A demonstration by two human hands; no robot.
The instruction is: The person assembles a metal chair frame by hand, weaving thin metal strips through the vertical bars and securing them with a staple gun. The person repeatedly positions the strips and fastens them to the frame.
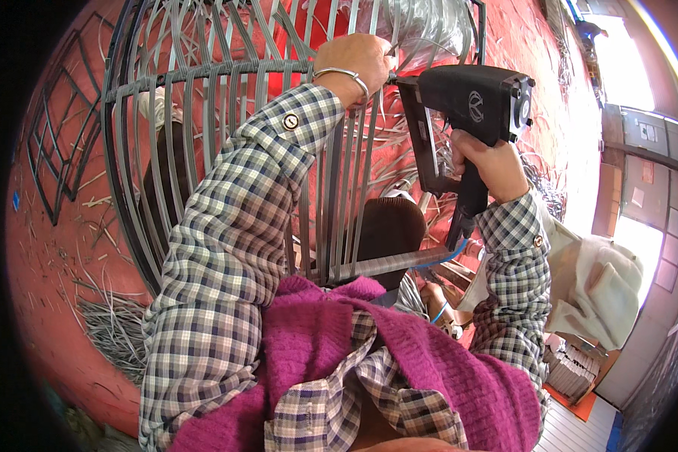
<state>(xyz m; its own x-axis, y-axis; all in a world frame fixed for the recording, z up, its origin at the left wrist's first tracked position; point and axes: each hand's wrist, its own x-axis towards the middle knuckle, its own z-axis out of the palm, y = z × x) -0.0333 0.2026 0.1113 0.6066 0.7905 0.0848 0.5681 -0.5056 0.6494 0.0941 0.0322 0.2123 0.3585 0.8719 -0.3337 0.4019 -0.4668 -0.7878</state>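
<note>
A metal frame strung with long flat grey strips (237, 98) stands in front of me, and some strips are wrapped around its crossbar (203, 71). My left hand (354, 64) is closed over that crossbar at the far middle, its fingertips mostly hidden, with strips running out beside it. My right hand (490, 162) grips the handle of a black air-powered staple gun (463, 94). The tool's nose points left and reaches the crossbar just beside my left hand. A blue air hose (456, 255) leads from the bottom of the handle.
Another dark metal frame (60, 128) lies on the red floor (60, 256) at left. Loose grey strips (113, 331) are heaped near it. Clear plastic wrap (418, 26) lies beyond the frame. Pale cloth (603, 290) and stacked bundles (569, 369) are at right.
</note>
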